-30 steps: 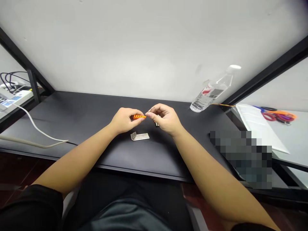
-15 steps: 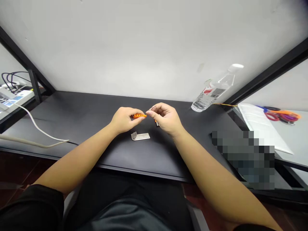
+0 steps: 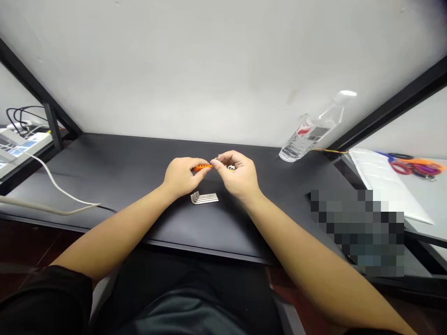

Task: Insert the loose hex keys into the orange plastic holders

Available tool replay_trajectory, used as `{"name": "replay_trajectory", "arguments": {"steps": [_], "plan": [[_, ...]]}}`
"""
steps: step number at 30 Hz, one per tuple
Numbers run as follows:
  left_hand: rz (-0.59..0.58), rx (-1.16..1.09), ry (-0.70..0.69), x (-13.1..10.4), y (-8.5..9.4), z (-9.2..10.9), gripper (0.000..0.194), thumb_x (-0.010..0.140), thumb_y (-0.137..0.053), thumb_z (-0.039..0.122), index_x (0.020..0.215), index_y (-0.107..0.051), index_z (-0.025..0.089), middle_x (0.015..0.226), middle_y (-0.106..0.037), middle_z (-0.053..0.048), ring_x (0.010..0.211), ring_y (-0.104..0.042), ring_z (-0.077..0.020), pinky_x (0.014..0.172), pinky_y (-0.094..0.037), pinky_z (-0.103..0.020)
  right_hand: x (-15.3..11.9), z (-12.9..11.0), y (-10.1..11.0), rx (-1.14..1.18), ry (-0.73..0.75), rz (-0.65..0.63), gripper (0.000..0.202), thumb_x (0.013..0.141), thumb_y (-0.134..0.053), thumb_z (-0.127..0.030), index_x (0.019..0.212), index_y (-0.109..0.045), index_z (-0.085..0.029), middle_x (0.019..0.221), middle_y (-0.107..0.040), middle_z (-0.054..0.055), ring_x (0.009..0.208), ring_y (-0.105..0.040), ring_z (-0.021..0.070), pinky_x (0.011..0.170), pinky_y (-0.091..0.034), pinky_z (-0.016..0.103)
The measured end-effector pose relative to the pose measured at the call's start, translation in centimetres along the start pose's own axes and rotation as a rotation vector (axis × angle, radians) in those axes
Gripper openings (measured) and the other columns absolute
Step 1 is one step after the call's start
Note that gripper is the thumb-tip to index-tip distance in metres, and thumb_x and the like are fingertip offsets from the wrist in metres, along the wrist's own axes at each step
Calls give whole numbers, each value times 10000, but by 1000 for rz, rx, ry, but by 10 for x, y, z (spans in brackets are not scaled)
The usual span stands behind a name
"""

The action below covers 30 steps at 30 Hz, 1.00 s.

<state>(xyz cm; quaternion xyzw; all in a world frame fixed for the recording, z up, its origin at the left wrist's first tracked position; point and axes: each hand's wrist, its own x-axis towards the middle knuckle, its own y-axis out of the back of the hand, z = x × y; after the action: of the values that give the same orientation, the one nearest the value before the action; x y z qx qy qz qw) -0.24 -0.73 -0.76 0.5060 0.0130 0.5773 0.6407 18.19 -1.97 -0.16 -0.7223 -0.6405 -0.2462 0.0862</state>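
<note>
My left hand [image 3: 181, 177] is closed around an orange hex key holder [image 3: 202, 167] with a row of holes, held above the black table. At its right end, the fingertips of my right hand [image 3: 240, 177] are pinched together on a small metal hex key [image 3: 217, 157], mostly hidden by the fingers. Below the hands, several L-shaped hex keys [image 3: 204, 198] lie side by side, bent ends to the left. Partly covered by my right hand is a small light and yellow object [image 3: 230, 168] that I cannot make out.
A tilted water bottle [image 3: 314, 128] leans against the wall at the right. Beyond it are a white packet [image 3: 387, 186] and orange-handled scissors [image 3: 426, 166]. A pale cable [image 3: 52, 179] crosses the left side, near a power strip [image 3: 28, 148]. A blurred-out dark object [image 3: 359, 232] lies right.
My right hand has moved slightly left and closed the small gap to the orange holder. The loose hex keys stay where they were on the table.
</note>
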Motion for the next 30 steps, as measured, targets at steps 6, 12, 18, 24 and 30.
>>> {"name": "replay_trajectory", "arguments": {"steps": [6,12,18,24,30], "plan": [[-1,-35,35,2,3,2,262,915,-650,436,980,-797,229,913,-802,-28,754,-705,-176,726,-514,-296,1,0,3,48,4,-2,212,800,-801,-394,784,-673,-225,855,-741,32,812,-692,211,846,-566,391],[-15,-20,29,2,3,3,261,921,-642,423,995,-794,225,922,-802,-32,778,-709,-179,740,-513,-297,1,0,3,41,4,-12,232,800,-801,-413,791,-664,-225,852,-734,35,822,-692,218,828,-559,386],[-8,-18,49,0,3,9,259,917,-644,409,1017,-792,221,950,-804,-40,812,-717,-194,760,-520,-308,0,2,0,38,3,-30,207,805,-797,-382,795,-665,-223,838,-726,31,800,-683,207,817,-554,383],[-12,-27,52,1,4,11,237,916,-655,408,992,-794,232,930,-801,-26,791,-712,-183,760,-516,-302,3,1,3,87,-17,27,277,776,-818,-449,817,-658,-226,877,-732,46,844,-697,228,815,-572,397],[6,-32,62,0,4,9,252,914,-652,415,995,-795,224,938,-801,-32,794,-713,-186,747,-522,-300,1,1,3,70,-17,-28,251,786,-811,-431,803,-665,-227,846,-725,36,810,-683,215,821,-566,397]]}}
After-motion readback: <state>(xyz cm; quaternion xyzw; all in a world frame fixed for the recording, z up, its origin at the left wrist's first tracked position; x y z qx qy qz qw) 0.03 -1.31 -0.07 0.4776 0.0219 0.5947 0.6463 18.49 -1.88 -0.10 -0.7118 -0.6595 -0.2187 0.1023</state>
